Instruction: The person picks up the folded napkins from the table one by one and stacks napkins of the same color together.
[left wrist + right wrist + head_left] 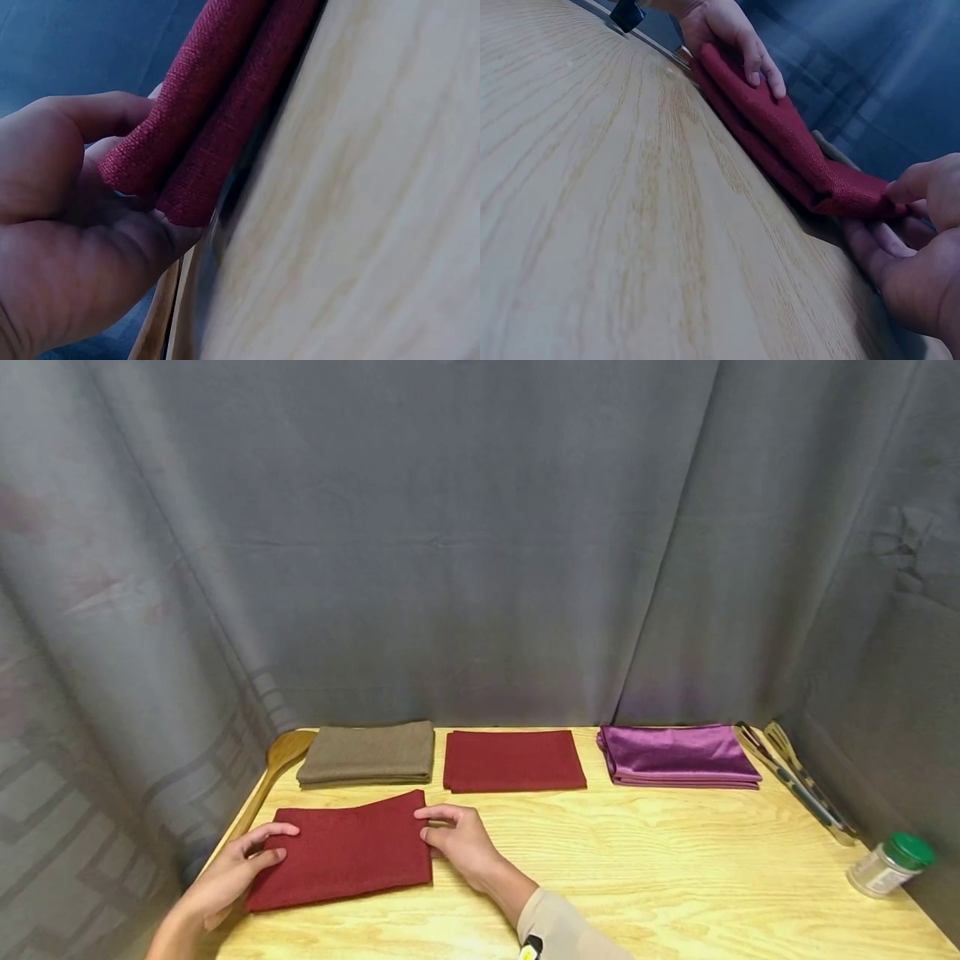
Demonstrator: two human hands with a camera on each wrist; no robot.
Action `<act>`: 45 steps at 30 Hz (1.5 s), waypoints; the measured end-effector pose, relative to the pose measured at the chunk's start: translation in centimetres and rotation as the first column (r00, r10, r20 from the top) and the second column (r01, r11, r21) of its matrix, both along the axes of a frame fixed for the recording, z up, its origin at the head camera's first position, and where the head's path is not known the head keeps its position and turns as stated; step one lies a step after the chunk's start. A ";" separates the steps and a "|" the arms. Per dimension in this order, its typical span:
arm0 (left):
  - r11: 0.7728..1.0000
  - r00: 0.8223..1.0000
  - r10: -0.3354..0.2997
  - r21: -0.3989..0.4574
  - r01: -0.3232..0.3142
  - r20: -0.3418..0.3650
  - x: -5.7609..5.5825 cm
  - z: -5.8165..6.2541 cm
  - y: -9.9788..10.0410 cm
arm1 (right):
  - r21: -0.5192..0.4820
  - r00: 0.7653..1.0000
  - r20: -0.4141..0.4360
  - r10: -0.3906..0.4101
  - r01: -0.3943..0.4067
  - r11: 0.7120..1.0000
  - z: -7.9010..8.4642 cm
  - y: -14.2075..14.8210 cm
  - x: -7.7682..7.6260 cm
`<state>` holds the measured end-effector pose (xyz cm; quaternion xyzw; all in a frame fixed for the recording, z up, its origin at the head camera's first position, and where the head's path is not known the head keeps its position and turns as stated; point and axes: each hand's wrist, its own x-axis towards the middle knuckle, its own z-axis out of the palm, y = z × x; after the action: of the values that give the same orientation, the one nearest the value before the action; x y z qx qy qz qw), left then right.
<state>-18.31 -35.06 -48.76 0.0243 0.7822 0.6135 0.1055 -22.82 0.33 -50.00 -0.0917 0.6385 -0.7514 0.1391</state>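
Observation:
A folded dark red cloth (348,852) is held between both hands at the front left of the table, tilted, its far right corner raised. My left hand (236,872) grips its left end, thumb and fingers on top and the rest beneath, as the left wrist view shows around the cloth's thick folded layers (202,112). At the right edge my right hand (461,843) pinches the cloth, thumb and index finger on the upper side. In the right wrist view several fingers of the right hand (922,247) lie under the cloth (780,142), close over the table.
Behind lie a folded brown cloth (367,756), another folded red cloth (513,762) and a folded purple cloth (678,756). A wooden spoon (262,789) lies along the left edge. Kitchen utensils (798,785) and a green-lidded jar (888,866) are at the right. Grey curtains (480,543) surround the table.

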 end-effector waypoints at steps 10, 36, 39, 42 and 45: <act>0.980 0.979 0.150 -0.112 -0.165 -0.137 0.3 -0.6 0.0 | 0.030 1.000 -0.025 -0.017 0.018 0.999 -0.4 0.0 0.0; 0.980 0.962 0.026 -0.181 -0.078 -0.271 -2.7 6.9 6.6 | 0.109 0.981 -0.171 -0.090 0.110 0.988 5.3 8.0 -3.7; 0.985 0.957 0.016 -0.160 -0.065 -0.288 -3.9 7.3 8.3 | 0.118 0.977 -0.180 -0.118 0.141 0.983 6.6 9.8 -4.4; 0.990 0.956 0.002 -0.132 -0.042 -0.292 -5.1 7.5 10.0 | 0.121 0.973 -0.185 -0.134 0.158 0.980 7.6 11.6 -5.0; 0.995 0.964 -0.010 -0.103 -0.018 -0.267 -6.3 7.5 11.5 | 0.132 0.970 -0.190 -0.153 0.180 0.975 8.2 13.3 -5.5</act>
<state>-24.62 -23.56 -41.23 0.0997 0.8204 0.5630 -0.0010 -28.31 13.66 -41.81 -0.0942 0.7081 -0.6994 0.0240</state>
